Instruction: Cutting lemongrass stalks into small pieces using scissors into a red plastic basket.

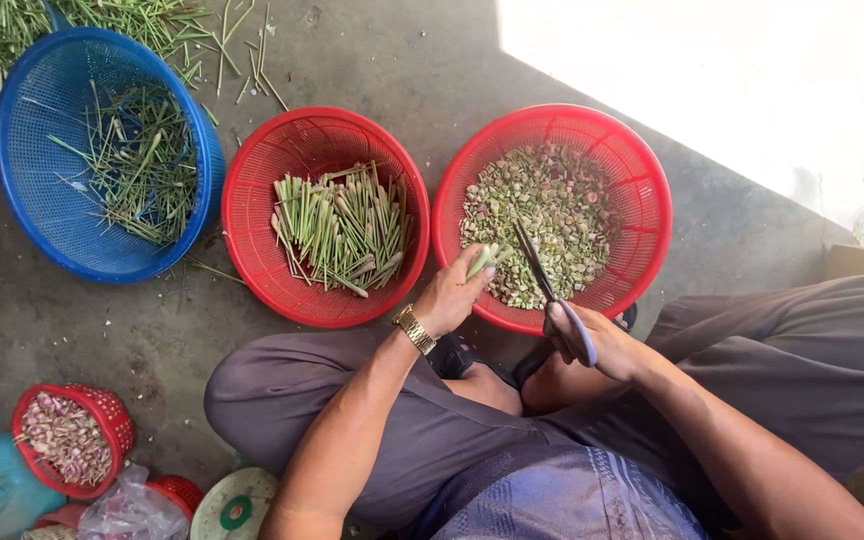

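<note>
Left hand (449, 296) fingers grip fibrous green lemongrass stalks (485, 258). Right hand (592, 340) fingers clasp steel scissors (542, 275), blades parted, above the round red perforated plastic basket (652, 190) of chopped pieces.

1. The grey concrete floor (372, 60) carried everything, with a bright patch of sunlight at its upper right.
2. A blue plastic basket (22, 130) sat on it at the left.
3. Two red plastic baskets stood side by side: the left red basket (252, 190) just beside the blue one, the right red basket (652, 200) close against its neighbour.
4. Loose green stalks (242, 50) lay scattered on the floor near the blue basket.
5. A small red basket (112, 410) rested at the lower left.
</note>
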